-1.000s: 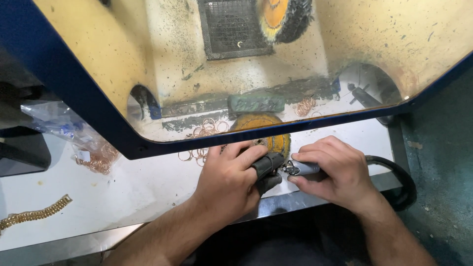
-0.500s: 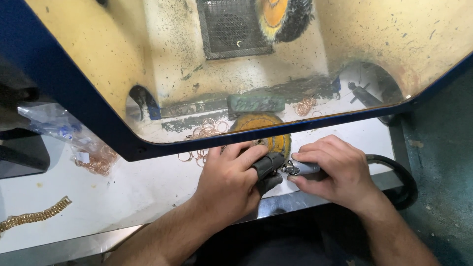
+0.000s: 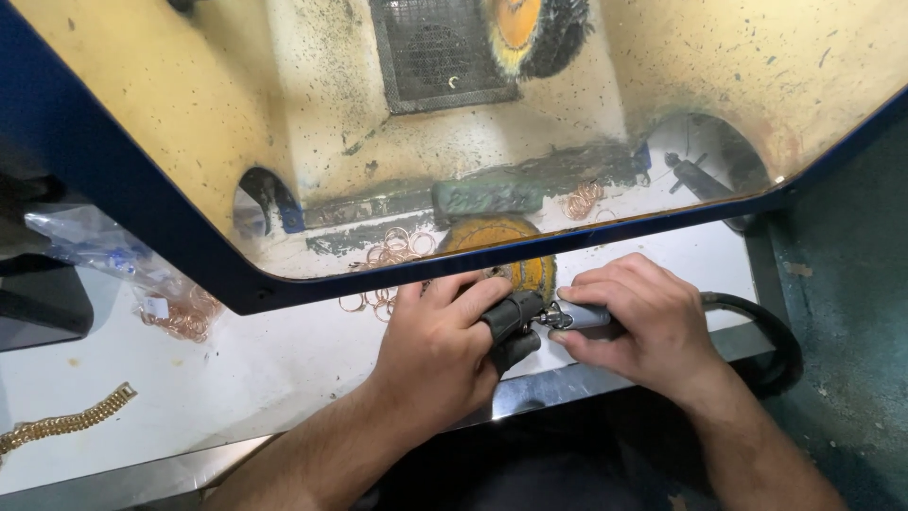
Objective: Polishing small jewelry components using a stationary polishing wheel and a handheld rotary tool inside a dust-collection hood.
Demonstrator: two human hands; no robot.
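Gold links of a flat bracelet (image 3: 61,426) lie at the far left edge of the white worktop (image 3: 236,378), well apart from my hands, with a clear bag of coppery rings (image 3: 175,308) above it at mid-left. More loose rings (image 3: 378,298) sit just left of my left hand (image 3: 440,345) at lower centre, whose grip is closed, black-capped fingertips (image 3: 506,317) pinching a small piece I cannot make out. Just above my knuckles sits a yellowed round pad (image 3: 530,270), half hidden by the blue frame of the dusty shield (image 3: 189,255). My right hand (image 3: 643,326), right of centre, is wrapped tight around a grey handpiece (image 3: 582,317) whose tip meets the pinched piece; its black hose (image 3: 766,331) loops off to the right. As I judge it, the piece is tiny and the tip close to my fingertips, so a slip could flick it among the loose rings or bite a finger, and drag from the hose could pull the handpiece off line.
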